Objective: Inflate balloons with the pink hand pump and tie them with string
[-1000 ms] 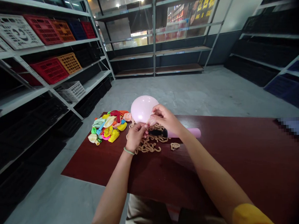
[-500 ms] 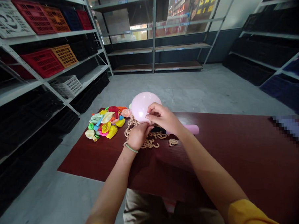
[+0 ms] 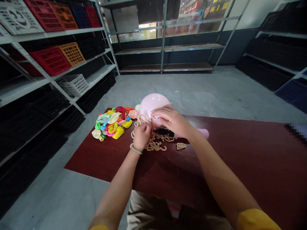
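Observation:
A blown-up pale pink balloon (image 3: 153, 103) sits upright over the far edge of the table, its neck toward me. My left hand (image 3: 142, 135) is closed in a pinch at the neck of the balloon, a green band round its wrist. From the right, my right hand (image 3: 176, 122) bends over the balloon's lower side, thumb and fingers brought together at the same spot. The fingertips partly hide the neck. Beneath both hands lies a tangle of tan curly cord (image 3: 155, 146). A pink cylinder (image 3: 204, 133) with a black end, partly under my right hand, lies beside it.
Several limp coloured balloons (image 3: 113, 125) are heaped at the left of the dark red table (image 3: 236, 158). One small tan coil (image 3: 181, 146) lies apart. Shelves with crates (image 3: 51, 60) stand at the left, more racks behind. A blurred-out flat object (image 3: 304, 134) lies far right.
My right hand has tilted flatter over the balloon, fingers closer to its neck. My left hand has turned more upright, thumb at the neck. The whole view has shifted slightly.

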Demonstrator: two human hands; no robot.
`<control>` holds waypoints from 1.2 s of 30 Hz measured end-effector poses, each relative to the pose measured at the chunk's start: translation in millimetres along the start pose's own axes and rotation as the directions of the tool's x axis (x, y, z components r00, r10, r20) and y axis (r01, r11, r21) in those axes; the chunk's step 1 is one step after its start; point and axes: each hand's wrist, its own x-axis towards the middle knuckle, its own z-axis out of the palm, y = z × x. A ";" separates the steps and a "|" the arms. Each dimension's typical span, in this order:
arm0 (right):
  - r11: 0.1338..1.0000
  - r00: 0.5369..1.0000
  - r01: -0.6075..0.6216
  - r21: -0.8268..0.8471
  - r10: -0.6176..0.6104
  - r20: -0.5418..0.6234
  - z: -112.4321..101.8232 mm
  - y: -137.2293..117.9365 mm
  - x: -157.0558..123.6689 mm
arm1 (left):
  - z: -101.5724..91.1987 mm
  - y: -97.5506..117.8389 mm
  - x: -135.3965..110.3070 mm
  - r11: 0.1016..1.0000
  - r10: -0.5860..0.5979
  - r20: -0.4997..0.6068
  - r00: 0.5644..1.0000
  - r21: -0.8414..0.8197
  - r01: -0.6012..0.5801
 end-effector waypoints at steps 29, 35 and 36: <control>0.989 0.941 -0.107 -0.103 0.068 -0.332 7.3 -7.5 1.9 | -6.3 3.3 12.3 0.769 -0.281 0.029 0.959 -0.591 0.243; 0.971 0.974 -0.124 -0.206 0.079 -0.213 9.4 -4.9 1.8 | -12.3 13.4 12.5 0.590 -0.310 0.060 0.949 -0.771 0.242; 0.956 0.973 -0.155 -0.251 0.103 -0.207 10.2 -1.8 1.2 | -12.6 13.4 12.0 0.587 -0.300 0.063 0.952 -0.775 0.236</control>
